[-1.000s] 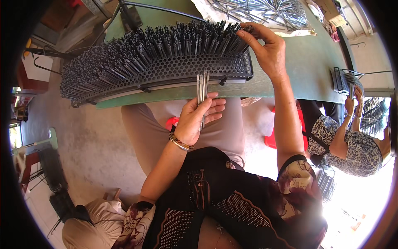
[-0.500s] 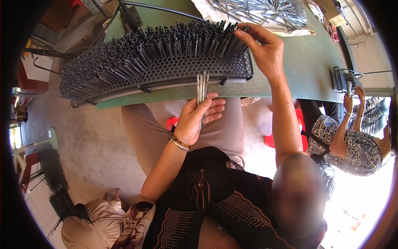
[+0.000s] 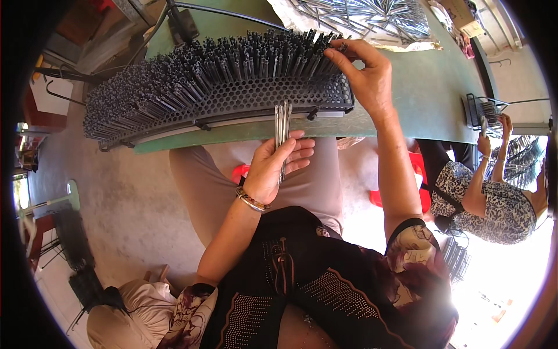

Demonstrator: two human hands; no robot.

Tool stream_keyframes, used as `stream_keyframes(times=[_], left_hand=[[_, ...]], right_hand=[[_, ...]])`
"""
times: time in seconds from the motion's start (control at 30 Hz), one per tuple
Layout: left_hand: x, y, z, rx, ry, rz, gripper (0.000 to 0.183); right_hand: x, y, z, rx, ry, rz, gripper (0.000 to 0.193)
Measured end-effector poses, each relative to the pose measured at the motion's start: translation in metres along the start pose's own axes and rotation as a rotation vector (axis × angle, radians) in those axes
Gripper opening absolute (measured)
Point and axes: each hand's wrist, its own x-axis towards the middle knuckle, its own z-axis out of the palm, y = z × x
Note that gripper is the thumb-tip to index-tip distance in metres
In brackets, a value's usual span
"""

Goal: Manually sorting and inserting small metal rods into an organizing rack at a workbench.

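Observation:
Below the front edge of the table, my left hand [image 3: 272, 166] is closed round a small bundle of thin silver metal rods [image 3: 282, 123], held upright. A long black perforated rack [image 3: 244, 96] stands in front of me, most of its holes filled with dark upright rods [image 3: 232, 61]. At the rack's right end my right hand [image 3: 367, 72] reaches in among the last rods, thumb and forefinger pinched together. Whatever those fingertips hold is too small and dark to make out. Rows of bare holes show along the rack's near side.
A pile of loose silver rods [image 3: 372, 20] lies on a pale sheet at the back of the green table [image 3: 418, 87]. To the right, a co-worker [image 3: 482, 192] handles rods at a similar small rack [image 3: 479, 110]. A red stool [image 3: 419, 180] stands below.
My right hand has shifted slightly left and down along the rack's right end. My left hand with its bundle has barely moved. The co-worker's hands have moved slightly.

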Motion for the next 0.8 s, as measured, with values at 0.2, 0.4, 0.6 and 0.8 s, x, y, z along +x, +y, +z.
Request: stream_keyframes(times=[0.2,0.4,0.6,0.8], left_hand=[[0.000,0.000,0.002,0.004,-0.026,-0.003,0.032],[0.003,0.001,0.008,0.026,-0.056,-0.021,0.035],[0.006,0.007,0.011,-0.022,-0.098,-0.049,0.036],[0.006,0.004,0.005,-0.003,-0.072,-0.019,0.035]], right_hand=[[-0.007,-0.001,0.009,-0.106,0.127,-0.063,0.022],[-0.012,0.004,0.011,-0.180,0.154,-0.210,0.020],[-0.010,0.012,0.012,-0.356,0.150,-0.304,0.015],[-0.027,-0.011,0.006,-0.227,0.179,-0.265,0.014]])
